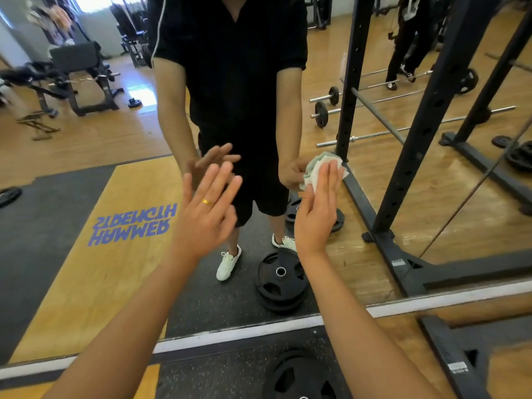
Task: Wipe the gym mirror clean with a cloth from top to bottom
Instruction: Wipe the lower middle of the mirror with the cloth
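The gym mirror (86,133) fills most of the view, its white lower frame strip (244,332) running slantwise above the dark speckled floor (218,375); the person stands close before it with both bare forearms reaching forward. The right hand (318,208) lies flat against the glass at about waist height of the reflection, fingers straight and close together, pressing a crumpled white and pale green cloth (315,168) onto the mirror; the cloth bunches out above and to either side of the fingertips, and its reflection meets it there. The left hand (205,214) is spread, fingers straight and slightly apart, holding nothing; it is raised just to the left of the right hand and very near the glass (whether the fingertips touch it cannot be told), with a gold ring (207,202) on one finger. In the reflection stand a figure in black clothes and white shoes, mirrored blue lettering (132,226) on a wooden platform, and barbells (325,106) lying on the wooden floor. A stack of black weight plates (299,378) lies on the floor just before the mirror; a black power rack (449,349) stands at the right, its base against the frame strip.
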`<state>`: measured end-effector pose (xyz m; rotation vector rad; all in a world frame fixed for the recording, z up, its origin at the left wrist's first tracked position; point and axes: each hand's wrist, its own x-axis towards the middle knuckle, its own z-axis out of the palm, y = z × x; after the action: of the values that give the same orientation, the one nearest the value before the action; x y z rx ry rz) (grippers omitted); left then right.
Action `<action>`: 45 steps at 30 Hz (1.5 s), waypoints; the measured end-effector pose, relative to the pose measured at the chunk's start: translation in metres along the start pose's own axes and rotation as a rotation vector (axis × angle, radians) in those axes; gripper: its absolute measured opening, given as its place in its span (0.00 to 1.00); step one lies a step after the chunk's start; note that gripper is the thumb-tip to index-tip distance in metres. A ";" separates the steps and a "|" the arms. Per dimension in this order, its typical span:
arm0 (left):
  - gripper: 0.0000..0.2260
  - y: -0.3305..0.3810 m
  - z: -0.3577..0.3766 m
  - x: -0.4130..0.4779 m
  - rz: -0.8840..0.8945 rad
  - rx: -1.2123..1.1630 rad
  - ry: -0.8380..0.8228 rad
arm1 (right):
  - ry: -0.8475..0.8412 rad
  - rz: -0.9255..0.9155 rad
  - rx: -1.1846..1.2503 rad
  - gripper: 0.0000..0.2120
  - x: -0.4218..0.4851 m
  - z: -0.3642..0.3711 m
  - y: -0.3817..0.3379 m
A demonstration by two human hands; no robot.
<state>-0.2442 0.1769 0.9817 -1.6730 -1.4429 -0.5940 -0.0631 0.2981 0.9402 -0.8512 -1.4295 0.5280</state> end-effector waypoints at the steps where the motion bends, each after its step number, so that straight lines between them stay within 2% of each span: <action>1: 0.25 -0.014 -0.005 -0.010 -0.021 0.027 0.001 | 0.010 0.012 -0.005 0.24 0.001 0.001 -0.001; 4: 0.26 -0.063 -0.019 -0.032 -0.038 0.047 -0.007 | 0.072 0.046 -0.021 0.23 0.000 0.005 -0.009; 8: 0.26 -0.104 -0.020 -0.038 0.131 0.043 -0.009 | 0.200 0.102 0.001 0.21 -0.003 0.023 -0.025; 10: 0.26 -0.104 -0.012 -0.038 0.141 0.066 0.039 | 0.232 0.130 -0.011 0.21 -0.008 0.035 -0.038; 12: 0.27 -0.100 -0.002 -0.039 0.134 0.094 0.096 | 0.187 0.035 -0.045 0.22 -0.022 0.052 -0.054; 15: 0.28 -0.101 0.004 -0.040 0.152 0.144 0.160 | 0.017 -0.238 -0.139 0.24 -0.048 0.074 -0.061; 18: 0.28 -0.101 0.005 -0.040 0.162 0.148 0.173 | -0.079 -0.457 -0.295 0.27 -0.041 0.063 -0.038; 20: 0.28 -0.101 0.006 -0.040 0.156 0.148 0.182 | -0.086 -0.530 -0.360 0.27 -0.028 0.048 -0.022; 22: 0.28 -0.101 0.007 -0.039 0.155 0.155 0.189 | -0.038 -0.509 -0.360 0.24 -0.019 0.042 -0.016; 24: 0.29 -0.101 0.007 -0.039 0.156 0.163 0.192 | 0.072 -0.400 -0.332 0.21 -0.023 0.053 -0.027; 27: 0.29 -0.101 0.008 -0.040 0.153 0.154 0.205 | 0.200 -0.212 -0.216 0.25 -0.048 0.088 -0.063; 30: 0.30 -0.101 0.009 -0.039 0.156 0.132 0.219 | 0.082 -0.281 -0.177 0.25 -0.063 0.093 -0.063; 33: 0.31 -0.100 0.008 -0.040 0.153 0.124 0.234 | -0.076 -0.489 -0.293 0.25 -0.047 0.060 -0.031; 35: 0.31 -0.100 0.009 -0.040 0.156 0.129 0.238 | -0.104 -0.549 -0.335 0.24 -0.033 0.041 -0.013; 38: 0.31 -0.100 0.010 -0.040 0.155 0.140 0.238 | -0.024 -0.474 -0.334 0.23 -0.028 0.039 -0.010; 41: 0.31 -0.099 0.009 -0.040 0.156 0.141 0.232 | 0.114 -0.269 -0.247 0.22 -0.050 0.067 -0.036; 43: 0.31 -0.099 0.009 -0.040 0.155 0.145 0.223 | 0.098 -0.216 -0.185 0.23 -0.067 0.084 -0.051; 45: 0.31 -0.099 0.009 -0.040 0.154 0.147 0.215 | -0.002 -0.291 -0.200 0.27 -0.075 0.083 -0.048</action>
<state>-0.3503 0.1611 0.9728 -1.5378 -1.1649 -0.5503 -0.1608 0.2269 0.9235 -0.7810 -1.5937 0.1673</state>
